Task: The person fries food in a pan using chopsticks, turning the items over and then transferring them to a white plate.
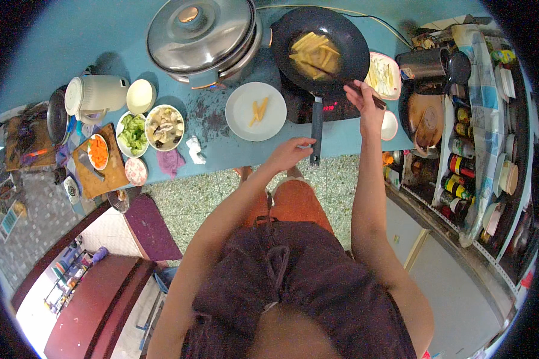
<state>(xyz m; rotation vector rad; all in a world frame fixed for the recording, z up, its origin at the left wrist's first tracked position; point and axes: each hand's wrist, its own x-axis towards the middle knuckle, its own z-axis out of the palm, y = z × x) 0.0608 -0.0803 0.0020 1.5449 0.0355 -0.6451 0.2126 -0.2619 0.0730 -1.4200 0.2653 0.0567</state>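
My right hand [364, 105] holds dark wooden chopsticks [376, 99] that slant down into a black wok [354, 49]. Their tips are among pale yellow strips of food [316, 51], which look like potato sticks in oil. My left hand [294, 152] is beside the wok's long black handle [316, 121]; the fingertips meet its edge without wrapping around it. Under the wok, a black induction cooker [296, 105] shows a lit red display. A white plate [240, 123] with a few yellow strips [258, 111] stands left of the handle.
A large lidded steel pot [202, 45] stands left of the wok. A pink-rimmed dish [383, 74] and a small white bowl [389, 125] are at the right. Farther left are bowls of broccoli [132, 134], mushrooms [164, 128] and carrots [98, 151], plus a cleaver [90, 166] on a cutting board [114, 175].
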